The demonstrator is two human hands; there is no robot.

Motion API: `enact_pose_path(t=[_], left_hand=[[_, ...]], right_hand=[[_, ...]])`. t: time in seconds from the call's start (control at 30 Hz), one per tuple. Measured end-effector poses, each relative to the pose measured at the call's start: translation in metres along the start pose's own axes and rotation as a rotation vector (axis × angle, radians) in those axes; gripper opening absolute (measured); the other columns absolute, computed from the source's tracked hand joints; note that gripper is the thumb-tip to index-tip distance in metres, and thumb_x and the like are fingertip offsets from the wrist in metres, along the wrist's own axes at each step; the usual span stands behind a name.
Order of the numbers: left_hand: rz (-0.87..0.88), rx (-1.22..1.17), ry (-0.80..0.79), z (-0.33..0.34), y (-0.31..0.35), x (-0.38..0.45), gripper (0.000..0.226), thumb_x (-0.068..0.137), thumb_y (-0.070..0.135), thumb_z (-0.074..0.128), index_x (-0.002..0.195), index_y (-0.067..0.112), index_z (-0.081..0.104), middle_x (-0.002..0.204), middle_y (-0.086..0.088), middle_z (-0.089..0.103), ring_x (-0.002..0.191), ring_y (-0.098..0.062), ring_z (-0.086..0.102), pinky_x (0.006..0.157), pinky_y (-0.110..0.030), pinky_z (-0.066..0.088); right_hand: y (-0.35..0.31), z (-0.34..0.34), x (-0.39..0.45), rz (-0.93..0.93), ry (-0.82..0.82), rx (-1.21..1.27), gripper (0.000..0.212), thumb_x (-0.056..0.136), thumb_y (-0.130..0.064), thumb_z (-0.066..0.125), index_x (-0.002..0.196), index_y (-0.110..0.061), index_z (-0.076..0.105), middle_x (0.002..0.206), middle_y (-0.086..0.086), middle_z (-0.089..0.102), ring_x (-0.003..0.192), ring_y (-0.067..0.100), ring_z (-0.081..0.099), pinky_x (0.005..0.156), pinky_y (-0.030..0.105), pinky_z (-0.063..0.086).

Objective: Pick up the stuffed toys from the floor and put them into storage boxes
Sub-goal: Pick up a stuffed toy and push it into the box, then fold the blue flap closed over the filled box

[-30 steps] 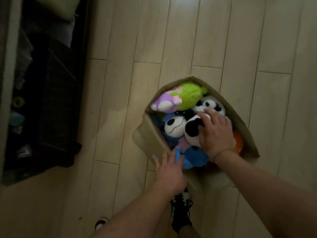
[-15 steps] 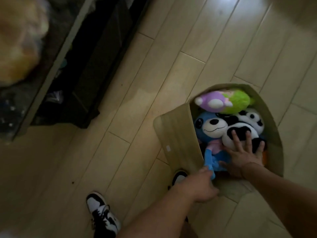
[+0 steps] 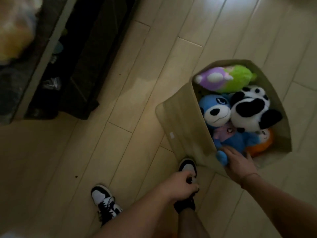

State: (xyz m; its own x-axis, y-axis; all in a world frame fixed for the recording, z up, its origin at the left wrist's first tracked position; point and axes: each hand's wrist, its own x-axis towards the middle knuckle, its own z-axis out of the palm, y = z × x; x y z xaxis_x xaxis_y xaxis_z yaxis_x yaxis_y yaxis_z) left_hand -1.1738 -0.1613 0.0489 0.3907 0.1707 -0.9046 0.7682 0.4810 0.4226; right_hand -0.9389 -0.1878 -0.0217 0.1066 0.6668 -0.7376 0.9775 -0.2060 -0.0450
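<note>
Blue stuffed toy [image 3: 223, 127], judged soft and light, is pressed into the storage box [image 3: 180, 127] by the right hand [image 3: 238, 162], fingers spread; best gripped at the body. Left hand [image 3: 178, 186] loosely curled, empty.

left hand [image 3: 180, 185] hanging low with fingers loosely curled, gripping nothing; forearm reaching forward | right hand [image 3: 237, 161] lying palm-down, fingers spread and pressing; right forearm stretching in from lower right
</note>
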Motion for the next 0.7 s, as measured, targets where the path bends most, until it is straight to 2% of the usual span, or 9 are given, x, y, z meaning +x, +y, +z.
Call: enact_pose_path(t=[0.1, 0.13, 0.23, 0.3, 0.37, 0.43, 0.53, 0.6, 0.7], left_hand=[[-0.02, 0.047, 0.068, -0.012, 0.009, 0.006, 0.056, 0.093, 0.032, 0.055, 0.144, 0.016, 0.036, 0.146, -0.004, 0.043, 0.131, -0.019, 0.044, 0.103, -0.024, 0.036], [-0.02, 0.053, 0.109, -0.02, 0.016, 0.008, 0.059, 0.092, 0.032, 0.057, 0.145, 0.015, 0.035, 0.146, -0.004, 0.042, 0.131, -0.019, 0.044, 0.102, -0.023, 0.035], [-0.011, -0.024, 0.262, -0.053, 0.045, 0.021, 0.059, 0.09, 0.03, 0.06, 0.143, 0.017, 0.038, 0.142, -0.002, 0.046, 0.12, -0.016, 0.05, 0.093, -0.024, 0.041], [-0.028, -0.138, 0.357, -0.073, 0.067, 0.037, 0.049, 0.092, 0.031, 0.057, 0.138, 0.016, 0.045, 0.132, -0.003, 0.054, 0.106, -0.015, 0.053, 0.081, -0.026, 0.043], [-0.098, -0.245, 0.39, -0.075, 0.079, 0.049, 0.036, 0.095, 0.034, 0.049, 0.123, 0.013, 0.056, 0.119, -0.007, 0.062, 0.1, -0.022, 0.059, 0.073, -0.029, 0.041], [-0.19, -0.229, 0.317, -0.059, 0.075, 0.054, 0.034, 0.097, 0.038, 0.044, 0.11, 0.011, 0.059, 0.117, -0.01, 0.063, 0.107, -0.027, 0.059, 0.077, -0.032, 0.043], [-0.343, -0.212, 0.171, -0.021, 0.044, 0.046, 0.045, 0.097, 0.049, 0.038, 0.122, 0.016, 0.055, 0.123, -0.005, 0.058, 0.114, -0.024, 0.053, 0.092, -0.035, 0.041], [-0.462, -0.374, 0.134, -0.002, 0.014, 0.04, 0.063, 0.092, 0.063, 0.034, 0.13, 0.018, 0.054, 0.129, -0.003, 0.058, 0.121, -0.025, 0.051, 0.092, -0.035, 0.041], [-0.474, -0.768, 0.1, 0.008, -0.029, 0.034, 0.089, 0.066, 0.087, 0.036, 0.104, 0.015, 0.07, 0.094, -0.005, 0.067, 0.091, -0.022, 0.056, 0.075, -0.033, 0.04]], right_hand=[[0.009, 0.013, 0.006, 0.005, -0.319, 0.21, 0.058, 0.093, -0.02, 0.055, 0.146, -0.03, 0.035, 0.156, 0.001, 0.031, 0.141, 0.024, 0.035, 0.114, 0.035, 0.031], [0.006, 0.013, 0.002, 0.013, -0.269, 0.349, 0.059, 0.09, -0.013, 0.059, 0.144, -0.026, 0.041, 0.153, 0.004, 0.037, 0.137, 0.027, 0.04, 0.111, 0.034, 0.034], [-0.009, 0.017, -0.035, 0.283, 0.411, 0.71, 0.052, 0.073, -0.001, 0.063, 0.125, -0.005, 0.057, 0.121, 0.017, 0.058, 0.113, 0.034, 0.052, 0.099, 0.037, 0.04], [-0.022, 0.033, -0.059, 0.692, 0.615, 1.043, 0.057, 0.066, -0.014, 0.065, 0.119, 0.003, 0.053, 0.113, 0.025, 0.055, 0.108, 0.039, 0.05, 0.096, 0.042, 0.038], [-0.037, 0.043, -0.059, 0.9, 0.407, 1.702, 0.073, 0.063, -0.026, 0.081, 0.125, 0.0, 0.05, 0.125, 0.03, 0.054, 0.108, 0.039, 0.058, 0.09, 0.046, 0.049], [-0.047, 0.05, -0.046, 0.842, 0.068, 2.038, 0.066, 0.073, -0.035, 0.079, 0.128, -0.01, 0.051, 0.123, 0.03, 0.059, 0.091, 0.029, 0.067, 0.078, 0.042, 0.055], [-0.066, 0.041, -0.031, 0.957, -0.026, 1.829, 0.065, 0.087, -0.047, 0.063, 0.137, -0.013, 0.041, 0.116, 0.014, 0.064, 0.078, 0.026, 0.068, 0.081, 0.045, 0.058], [-0.09, 0.03, -0.033, 0.928, -0.139, 1.78, 0.044, 0.093, -0.044, 0.055, 0.117, -0.007, 0.049, 0.106, 0.012, 0.065, 0.062, 0.024, 0.065, 0.06, 0.033, 0.055], [-0.14, 0.024, -0.034, 0.847, -0.396, 1.968, 0.029, 0.1, -0.033, 0.047, 0.104, -0.007, 0.058, 0.061, 0.009, 0.063, 0.043, 0.018, 0.051, 0.049, 0.024, 0.041]])
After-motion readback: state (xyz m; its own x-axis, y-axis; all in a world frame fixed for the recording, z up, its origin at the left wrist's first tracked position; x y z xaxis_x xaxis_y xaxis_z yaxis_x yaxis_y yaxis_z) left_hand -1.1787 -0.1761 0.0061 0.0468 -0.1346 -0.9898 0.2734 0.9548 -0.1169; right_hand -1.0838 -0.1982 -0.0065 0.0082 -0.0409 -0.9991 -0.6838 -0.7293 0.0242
